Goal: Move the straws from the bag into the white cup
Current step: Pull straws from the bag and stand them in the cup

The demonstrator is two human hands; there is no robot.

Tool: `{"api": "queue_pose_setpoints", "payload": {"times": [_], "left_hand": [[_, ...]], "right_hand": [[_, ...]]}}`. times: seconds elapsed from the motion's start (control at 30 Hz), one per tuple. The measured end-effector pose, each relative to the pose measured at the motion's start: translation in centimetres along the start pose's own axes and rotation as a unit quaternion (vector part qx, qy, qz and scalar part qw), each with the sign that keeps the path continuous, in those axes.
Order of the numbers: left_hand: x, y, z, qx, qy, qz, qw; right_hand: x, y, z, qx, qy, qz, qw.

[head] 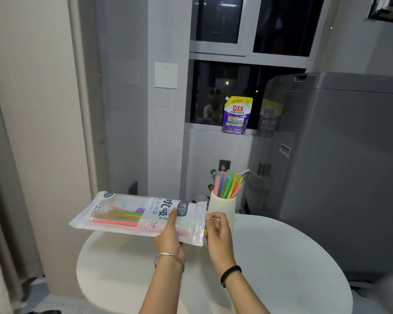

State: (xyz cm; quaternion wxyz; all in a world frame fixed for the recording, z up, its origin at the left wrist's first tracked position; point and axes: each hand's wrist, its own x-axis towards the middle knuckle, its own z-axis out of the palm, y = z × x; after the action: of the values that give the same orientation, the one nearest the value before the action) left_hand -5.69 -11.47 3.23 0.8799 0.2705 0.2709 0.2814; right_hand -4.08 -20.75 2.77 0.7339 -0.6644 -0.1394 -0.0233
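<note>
Both hands work at the open right end of the bag (141,216), which is held roughly level above the near-left part of the round white tabletop (281,268). The left hand (170,234) grips the bag from underneath, its thumb pressed on the printed upper face and its fingers hidden beneath the plastic; a silver bangle (168,257) circles that wrist. The right hand (217,232) sits just beside the bag's mouth with its fingers curled in, pinching at the coloured straw ends (205,230) that poke out there, though how many it holds cannot be told; a dark band (230,271) is on its wrist. Through the clear window at the bag's left half, several straws in the bag (118,217) lie lengthwise, pink, green and orange. Just behind the right hand stands the white cup (222,208), upright near the far edge of the tabletop, already holding a fanned bunch of straws in the cup (228,184) in pink, orange, green and blue. Farther back, a purple and yellow detergent pouch (236,115) stands on the sill of a dark window (213,91), and a grey washing machine (340,166) fills the right side.
</note>
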Motion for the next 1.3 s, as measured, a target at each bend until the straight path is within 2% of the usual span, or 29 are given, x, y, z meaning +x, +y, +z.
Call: {"api": "queue_pose_setpoints", "payload": {"times": [0.23,0.47,0.67,0.77,0.9,1.1,1.3], "left_hand": [[-0.5,-0.2,-0.5,-0.025,-0.024,-0.039,0.999],[0.1,0.2,-1.3,-0.061,-0.025,-0.067,0.996],[-0.3,-0.6,-0.8,-0.055,-0.039,-0.07,0.995],[-0.1,-0.4,-1.0,-0.072,-0.024,-0.067,0.995],[0.5,0.0,-1.5,-0.082,-0.02,-0.069,0.994],[-0.4,-1.2,-0.5,-0.062,-0.032,-0.078,0.995],[0.4,-0.8,-1.2,-0.078,-0.021,-0.086,0.993]], "right_hand": [[-0.2,0.0,-0.9,-0.023,-0.023,-0.014,0.999],[0.6,-0.5,-3.1,-0.016,0.042,-0.02,0.999],[0.3,-0.3,-2.3,-0.035,0.012,-0.013,0.999],[1.0,-0.6,-3.1,-0.011,0.062,-0.001,0.998],[1.5,-0.8,-3.8,0.105,0.137,0.051,0.984],[0.7,-0.4,-1.8,0.083,0.043,0.113,0.989],[1.5,-1.0,-3.5,0.106,0.158,0.064,0.98]]}}
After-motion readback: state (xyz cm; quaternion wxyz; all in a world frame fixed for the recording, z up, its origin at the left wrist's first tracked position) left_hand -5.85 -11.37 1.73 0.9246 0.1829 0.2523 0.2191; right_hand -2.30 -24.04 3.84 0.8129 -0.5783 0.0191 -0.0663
